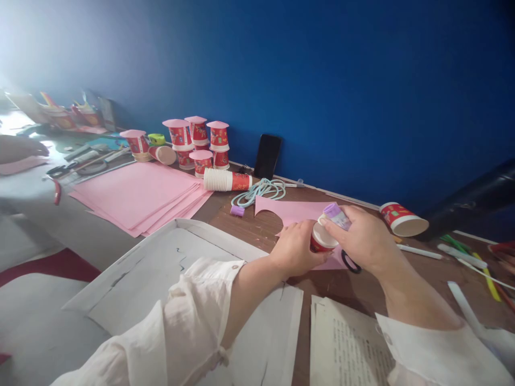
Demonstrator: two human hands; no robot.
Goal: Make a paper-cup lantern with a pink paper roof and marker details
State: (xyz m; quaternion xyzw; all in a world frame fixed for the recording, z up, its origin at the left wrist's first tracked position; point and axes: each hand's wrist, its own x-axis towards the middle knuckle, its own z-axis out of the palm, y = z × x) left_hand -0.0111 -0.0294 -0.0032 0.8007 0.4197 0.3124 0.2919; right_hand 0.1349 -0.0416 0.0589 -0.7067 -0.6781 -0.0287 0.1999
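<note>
My left hand [295, 246] is wrapped round a red paper cup [322, 247], its pale round end facing up. In my right hand [364, 236] is a purple and white glue stick [336, 215], its tip at the rim of that pale end. Under the cup lies a pink paper sheet [298, 210] with a round piece cut from its edge. Black scissor handles [351, 262] show partly beneath my right hand. A small purple cap [237, 211] rests on the brown table near a coiled pale-blue cord [261, 191].
Left of the cord are a nested cup stack [227, 180], pink sheets [137, 193] and several red cups with pink tops [179, 134]. A black phone [267, 155] leans on the blue wall. Another cup [403, 219] lies at right. Printed pages [346, 343] and a white box lid [193, 289] are in front.
</note>
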